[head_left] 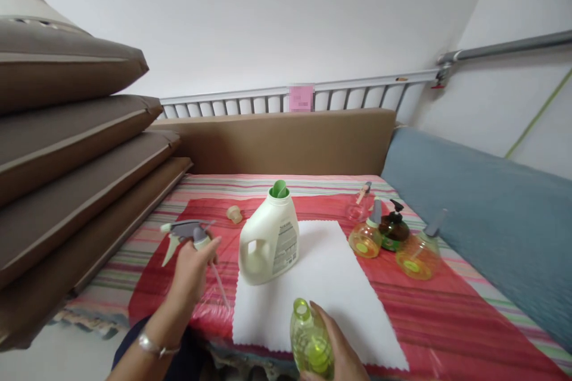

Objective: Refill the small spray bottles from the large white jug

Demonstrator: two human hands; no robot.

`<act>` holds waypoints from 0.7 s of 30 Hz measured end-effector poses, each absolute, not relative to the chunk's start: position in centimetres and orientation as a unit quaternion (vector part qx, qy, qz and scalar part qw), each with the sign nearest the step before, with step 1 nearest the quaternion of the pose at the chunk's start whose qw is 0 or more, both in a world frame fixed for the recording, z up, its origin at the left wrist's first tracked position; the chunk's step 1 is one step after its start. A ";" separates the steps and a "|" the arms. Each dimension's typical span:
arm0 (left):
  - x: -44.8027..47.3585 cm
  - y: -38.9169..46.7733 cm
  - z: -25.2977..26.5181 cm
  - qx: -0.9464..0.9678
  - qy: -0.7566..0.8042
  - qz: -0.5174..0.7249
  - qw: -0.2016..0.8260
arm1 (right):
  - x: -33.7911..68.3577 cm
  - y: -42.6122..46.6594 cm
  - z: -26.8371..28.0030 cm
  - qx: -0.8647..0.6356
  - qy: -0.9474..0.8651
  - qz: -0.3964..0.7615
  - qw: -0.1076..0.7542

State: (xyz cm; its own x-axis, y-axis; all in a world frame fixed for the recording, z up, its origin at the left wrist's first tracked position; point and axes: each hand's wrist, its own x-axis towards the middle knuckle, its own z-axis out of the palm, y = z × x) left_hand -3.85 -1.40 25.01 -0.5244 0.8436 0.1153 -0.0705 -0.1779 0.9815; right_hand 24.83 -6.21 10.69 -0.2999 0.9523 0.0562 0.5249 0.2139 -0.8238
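My left hand (193, 271) is closed around the collar of a grey-and-white trigger spray head (190, 231), its thin dip tube hanging down to the right. Low in front, my right hand (337, 345) grips a yellow-green translucent bottle (310, 339) whose neck is uncovered and faces up. Between and beyond the hands, a large cream detergent jug (270, 238) stands upright with its green spout (279, 189) showing. Left of the jug, a small cream cap (234, 214) lies on the red sheet.
On the right stand an orange spray bottle (366, 240), a dark pump bottle (394, 230), another orange bottle (420, 257) and a pinkish clear bottle (357, 207). A white sheet (339, 297) lies over red plastic (402, 309). Brown cushions (89, 131) are stacked at left.
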 end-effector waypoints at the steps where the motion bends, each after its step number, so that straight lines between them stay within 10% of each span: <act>1: -3.4 -1.1 24.0 0.348 0.563 0.667 0.343 | 25.1 -6.0 10.8 -0.518 -0.719 0.353 0.301; 21: -0.2 4.5 16.3 0.527 0.510 0.603 0.314 | 29.7 2.7 24.3 -0.546 -0.761 0.128 0.325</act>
State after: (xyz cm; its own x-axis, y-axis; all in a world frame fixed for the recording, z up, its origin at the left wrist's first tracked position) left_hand -0.20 4.54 16.26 -0.2468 0.9161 0.3162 0.1596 -0.2834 0.9456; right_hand 29.75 2.66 24.32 -0.1915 0.9151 0.3549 0.7479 0.3703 -0.5510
